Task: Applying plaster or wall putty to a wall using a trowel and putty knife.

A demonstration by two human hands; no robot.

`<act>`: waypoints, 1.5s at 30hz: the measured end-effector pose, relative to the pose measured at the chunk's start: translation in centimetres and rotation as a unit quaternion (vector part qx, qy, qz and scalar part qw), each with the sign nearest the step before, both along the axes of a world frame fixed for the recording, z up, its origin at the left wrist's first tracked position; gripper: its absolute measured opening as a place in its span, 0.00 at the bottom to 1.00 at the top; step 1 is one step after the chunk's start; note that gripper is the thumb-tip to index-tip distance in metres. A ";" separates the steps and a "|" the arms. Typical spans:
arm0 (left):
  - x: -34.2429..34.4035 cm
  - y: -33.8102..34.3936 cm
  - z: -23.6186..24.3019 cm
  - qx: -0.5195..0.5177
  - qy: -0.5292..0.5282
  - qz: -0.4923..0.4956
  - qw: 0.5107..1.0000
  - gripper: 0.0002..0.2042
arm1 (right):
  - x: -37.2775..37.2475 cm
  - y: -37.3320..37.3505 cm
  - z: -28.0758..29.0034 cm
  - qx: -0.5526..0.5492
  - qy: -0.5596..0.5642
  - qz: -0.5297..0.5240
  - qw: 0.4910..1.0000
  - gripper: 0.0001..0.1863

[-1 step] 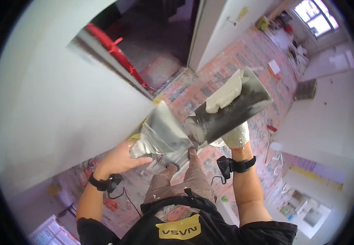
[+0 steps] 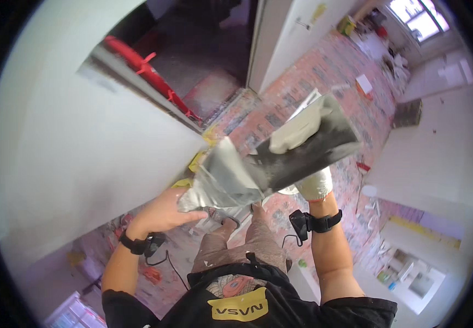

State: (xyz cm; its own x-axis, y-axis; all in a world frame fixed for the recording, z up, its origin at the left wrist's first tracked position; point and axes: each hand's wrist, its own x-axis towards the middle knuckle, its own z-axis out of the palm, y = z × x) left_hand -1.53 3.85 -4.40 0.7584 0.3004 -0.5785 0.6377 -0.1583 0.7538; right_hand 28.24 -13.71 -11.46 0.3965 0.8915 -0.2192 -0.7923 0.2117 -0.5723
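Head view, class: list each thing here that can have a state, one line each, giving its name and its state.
Left hand: bare, closed on the handle end of the broad knife.
Broad knife: held, blade smeared with grey filler, edge resting against the hawk.
Right hand: gloved, under the hawk, holding it up.
Hawk: tilted, dark face carrying a lump of filler.
Filler: pale, heaped, wet-looking.
White wall: smooth, plain.
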 end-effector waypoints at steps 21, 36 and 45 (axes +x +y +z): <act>33.8 -12.4 -50.9 0.193 0.247 -0.384 0.869 0.19 | -1.2 -41.6 -30.0 -0.635 0.066 -0.323 0.699 0.08; 41.0 -22.0 -64.8 0.203 0.268 -0.353 0.873 0.21 | -10.5 -42.9 -34.1 -0.694 0.203 -0.259 0.641 0.06; 37.6 -21.3 -55.1 0.093 0.094 -0.221 0.966 0.26 | -4.3 -40.2 -33.4 -0.651 0.099 -0.267 0.704 0.10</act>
